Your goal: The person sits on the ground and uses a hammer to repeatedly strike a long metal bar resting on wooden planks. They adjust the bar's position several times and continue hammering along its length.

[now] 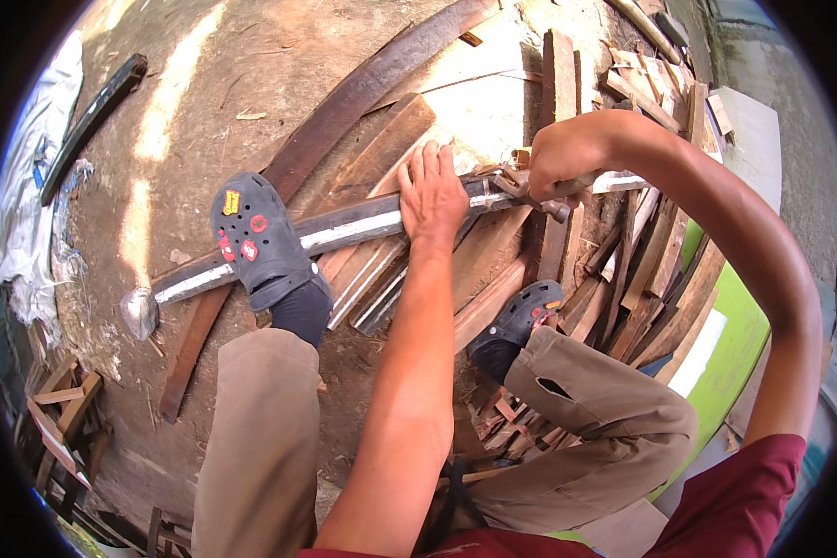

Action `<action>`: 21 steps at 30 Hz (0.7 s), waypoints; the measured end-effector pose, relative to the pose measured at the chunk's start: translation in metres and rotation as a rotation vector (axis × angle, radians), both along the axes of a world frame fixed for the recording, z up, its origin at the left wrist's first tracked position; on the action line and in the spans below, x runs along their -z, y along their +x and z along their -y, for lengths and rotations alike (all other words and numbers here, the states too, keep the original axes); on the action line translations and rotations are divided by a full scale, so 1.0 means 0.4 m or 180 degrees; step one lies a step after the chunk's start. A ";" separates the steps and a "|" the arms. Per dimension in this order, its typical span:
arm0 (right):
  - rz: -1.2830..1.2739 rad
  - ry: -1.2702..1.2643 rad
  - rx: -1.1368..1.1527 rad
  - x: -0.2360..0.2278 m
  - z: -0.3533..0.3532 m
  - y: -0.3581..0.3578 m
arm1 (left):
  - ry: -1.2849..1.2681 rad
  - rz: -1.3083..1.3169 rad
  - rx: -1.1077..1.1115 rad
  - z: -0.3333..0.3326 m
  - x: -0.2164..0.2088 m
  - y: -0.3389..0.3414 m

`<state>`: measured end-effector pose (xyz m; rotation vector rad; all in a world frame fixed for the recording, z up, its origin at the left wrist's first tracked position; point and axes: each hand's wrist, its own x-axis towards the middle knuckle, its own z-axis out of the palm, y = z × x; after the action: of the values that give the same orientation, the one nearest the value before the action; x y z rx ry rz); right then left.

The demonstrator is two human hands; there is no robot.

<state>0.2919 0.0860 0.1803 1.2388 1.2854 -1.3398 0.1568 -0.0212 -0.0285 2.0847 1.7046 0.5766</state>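
Observation:
A long dark wooden beam (353, 229) with a white-painted edge slants across loose boards. My left hand (433, 199) presses on its middle from above, fingers stretched out flat. Farther right, my right hand (567, 160) is closed around what looks like a claw hammer (554, 210). Its metal head lies against the beam's right part, and its handle is mostly hidden by my fingers. On the left part of the beam rests my left foot in a grey clog (262, 237).
Underneath, a long brown plank (344, 102) crosses the ground. Stacked boards and scrap wood (660, 270) crowd the right, beside a green panel (730, 325). White sacking (28, 186) and a dark wood piece (93, 126) lie at left. My other clog (516, 325) stands near the scraps.

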 end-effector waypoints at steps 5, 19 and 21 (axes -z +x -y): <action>-0.0563 0.1465 0.1056 -0.062 0.092 0.034 | -0.0105 -0.0246 0.0011 -0.004 0.001 -0.013; -0.3209 0.2777 0.2219 0.063 0.417 0.195 | 0.0402 -0.0431 0.0168 0.016 -0.007 -0.010; -0.3312 0.2697 0.2287 0.059 0.426 0.195 | 0.0441 -0.0401 0.0193 0.017 -0.008 -0.008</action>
<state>0.3698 -0.0845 0.1566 1.7344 2.4476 -2.2267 0.1537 -0.0280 -0.0252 2.3058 1.7058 0.5705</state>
